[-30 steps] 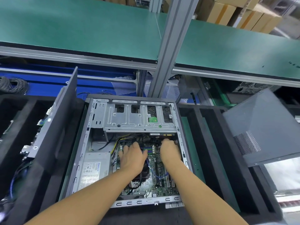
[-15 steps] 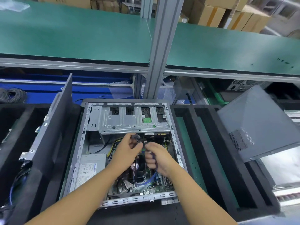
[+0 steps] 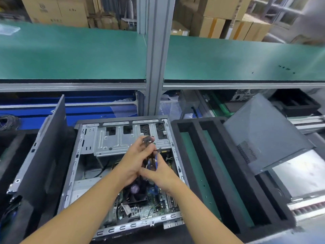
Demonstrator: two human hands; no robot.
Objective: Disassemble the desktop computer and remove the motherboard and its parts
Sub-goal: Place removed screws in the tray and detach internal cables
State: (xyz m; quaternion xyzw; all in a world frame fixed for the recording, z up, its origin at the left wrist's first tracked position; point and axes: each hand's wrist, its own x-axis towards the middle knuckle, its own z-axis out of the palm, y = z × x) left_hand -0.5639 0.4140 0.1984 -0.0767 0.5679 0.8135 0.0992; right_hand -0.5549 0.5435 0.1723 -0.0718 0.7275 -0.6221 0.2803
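Desktop computer [image 3: 133,225] lies on its side at the lower centre of the frame, open face up, with its metal drive cage [image 3: 114,141] toward the top of the frame. Inside, the motherboard [image 3: 139,209] sits in the lower right part of the case with a black cooler fan [image 3: 135,191] on it, and a grey power supply [image 3: 82,189] fills the lower left corner. 2 bare arms reach in from the bottom edge and meet above the middle of the case. The left grip [image 3: 133,164] is curled round a bundle of cables [image 3: 151,161], and a black connector [image 3: 147,139] sticks out above its fingertips, in front of the drive cage. The right grip [image 3: 161,175] touches the left one from the right side and pinches the same bundle lower down, where a blue cable shows; motion blur hides just which fingers close on it. At the left of the frame a dark panel [image 3: 49,147] stands on edge, tilted, just beside the case. At the right a black foam tray [image 3: 211,173] with long slots lies just beside the case, and a grey perforated panel [image 3: 263,138] leans over its far corner. Across the upper half runs a green shelf [image 3: 70,55], split by a grey aluminium post [image 3: 154,67], with cardboard boxes [image 3: 219,23] behind it.
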